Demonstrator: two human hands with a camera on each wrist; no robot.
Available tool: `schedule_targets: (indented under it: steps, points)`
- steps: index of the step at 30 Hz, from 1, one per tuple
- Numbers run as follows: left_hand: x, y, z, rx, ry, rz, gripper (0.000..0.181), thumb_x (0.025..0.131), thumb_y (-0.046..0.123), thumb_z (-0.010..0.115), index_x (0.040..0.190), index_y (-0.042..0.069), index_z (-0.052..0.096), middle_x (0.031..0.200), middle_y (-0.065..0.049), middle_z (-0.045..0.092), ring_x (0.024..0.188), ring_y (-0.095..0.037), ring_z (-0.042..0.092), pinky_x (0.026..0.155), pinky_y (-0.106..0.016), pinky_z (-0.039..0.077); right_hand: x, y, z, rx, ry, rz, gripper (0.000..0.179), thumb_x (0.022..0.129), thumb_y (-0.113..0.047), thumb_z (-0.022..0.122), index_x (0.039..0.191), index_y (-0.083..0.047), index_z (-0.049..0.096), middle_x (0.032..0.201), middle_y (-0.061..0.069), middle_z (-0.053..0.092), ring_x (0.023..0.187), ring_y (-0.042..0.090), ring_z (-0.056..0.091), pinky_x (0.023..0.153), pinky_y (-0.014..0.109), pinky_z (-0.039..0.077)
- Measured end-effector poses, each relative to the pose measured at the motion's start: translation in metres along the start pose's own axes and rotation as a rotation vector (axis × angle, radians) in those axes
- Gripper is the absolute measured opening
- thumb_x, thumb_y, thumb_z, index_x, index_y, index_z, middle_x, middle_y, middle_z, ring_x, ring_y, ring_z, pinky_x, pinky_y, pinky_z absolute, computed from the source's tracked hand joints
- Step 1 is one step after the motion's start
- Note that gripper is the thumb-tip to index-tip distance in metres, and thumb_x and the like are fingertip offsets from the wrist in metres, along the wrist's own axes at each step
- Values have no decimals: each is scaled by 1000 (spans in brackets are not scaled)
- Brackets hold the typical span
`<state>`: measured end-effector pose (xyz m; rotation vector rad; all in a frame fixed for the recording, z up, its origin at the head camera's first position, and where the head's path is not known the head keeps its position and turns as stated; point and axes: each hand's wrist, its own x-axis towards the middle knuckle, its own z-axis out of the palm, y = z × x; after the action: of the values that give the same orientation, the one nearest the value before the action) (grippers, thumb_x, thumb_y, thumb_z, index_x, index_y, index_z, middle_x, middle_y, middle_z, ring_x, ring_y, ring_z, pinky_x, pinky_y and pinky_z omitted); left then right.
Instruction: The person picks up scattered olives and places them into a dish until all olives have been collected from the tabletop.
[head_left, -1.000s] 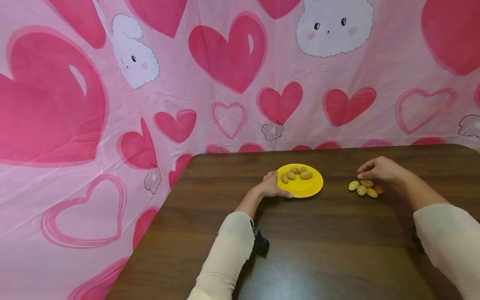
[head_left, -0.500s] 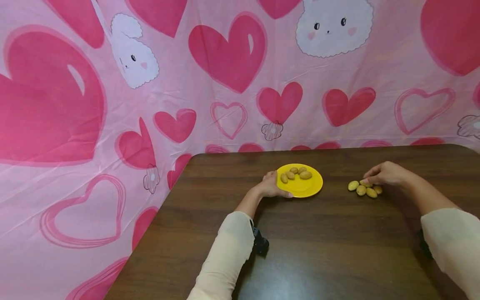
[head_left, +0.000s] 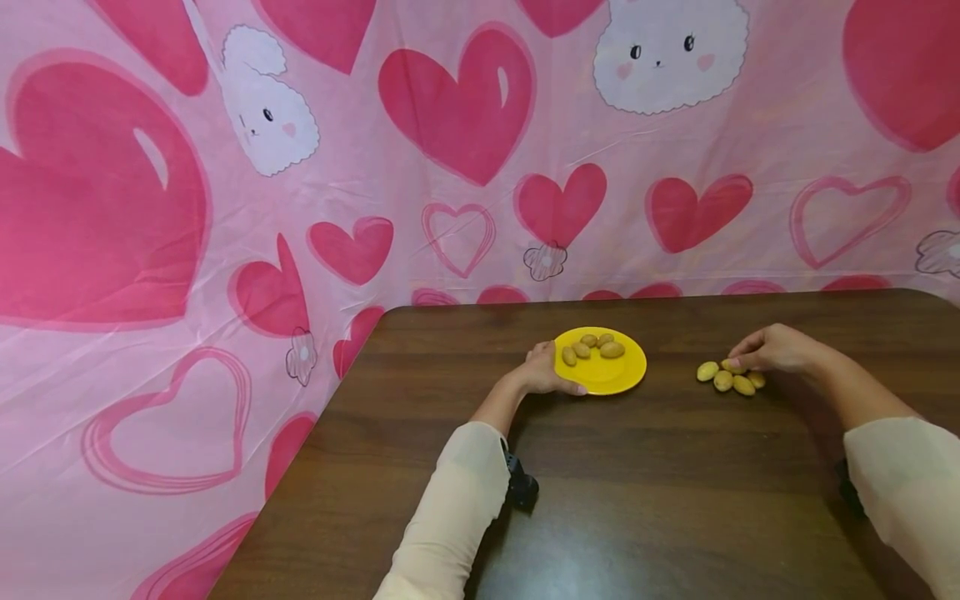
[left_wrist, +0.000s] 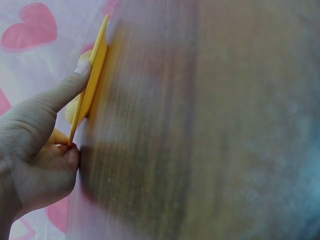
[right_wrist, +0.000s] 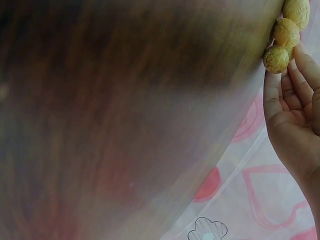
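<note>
My left hand (head_left: 542, 372) grips the left rim of a yellow plate (head_left: 609, 381) that holds several small potatoes (head_left: 612, 350). In the left wrist view its thumb lies over the rim of the plate (left_wrist: 98, 62), the fingers at the edge. To the right of the plate, my right hand (head_left: 780, 348) pinches a small yellow-brown potato (head_left: 730, 365) in a loose group. Beside it lie a paler potato (head_left: 707, 371) and several others (head_left: 743, 386). In the right wrist view the fingers reach around potatoes (right_wrist: 276, 59) at the table edge of the picture; the pinched one is partly hidden.
Both hands work over a dark brown wooden table (head_left: 630, 475). Behind it hangs a pink cloth (head_left: 465, 250) with hearts and rabbit faces. A small black camera (head_left: 521, 486) is strapped to the left wrist.
My right hand has come down and slightly right onto the potato group, and its fingers now pinch one. The left hand and the plate have stayed where they were.
</note>
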<state>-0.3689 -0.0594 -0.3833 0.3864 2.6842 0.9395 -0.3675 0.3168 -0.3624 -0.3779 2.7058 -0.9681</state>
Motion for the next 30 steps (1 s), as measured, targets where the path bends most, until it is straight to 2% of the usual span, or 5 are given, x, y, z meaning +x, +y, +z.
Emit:
schedule_targets:
  steps: [10, 17, 20, 30]
  points:
    - [-3, 2, -1, 1, 0, 13, 96, 73, 40, 76, 146, 9, 22, 146, -8, 23, 126, -23, 26, 107, -40, 24, -1, -1, -1, -39, 44, -7, 44, 85, -30, 67, 102, 10, 65, 91, 9, 67, 80, 12, 56, 68, 26, 47]
    - [-3, 2, 0, 7, 0, 10, 98, 74, 40, 75, 147, 8, 19, 147, -8, 22, 127, -23, 24, 107, -39, 24, 0, -5, -1, -88, 81, -11, 46, 83, -37, 67, 101, 6, 67, 96, 13, 66, 86, 16, 54, 74, 32, 44]
    - [-1, 1, 0, 11, 7, 5, 99, 73, 40, 76, 147, 8, 18, 148, -8, 21, 128, -24, 24, 107, -39, 24, 2, -6, 0, -91, 87, -28, 46, 84, -35, 67, 101, 7, 66, 96, 16, 66, 86, 17, 56, 73, 33, 45]
    - [-2, 0, 0, -3, 3, -1, 100, 72, 40, 76, 147, 7, 19, 148, -8, 21, 128, -24, 24, 107, -41, 24, 6, -12, 5, -92, 128, -53, 43, 85, -33, 67, 101, 7, 66, 92, 13, 67, 83, 16, 56, 70, 30, 46]
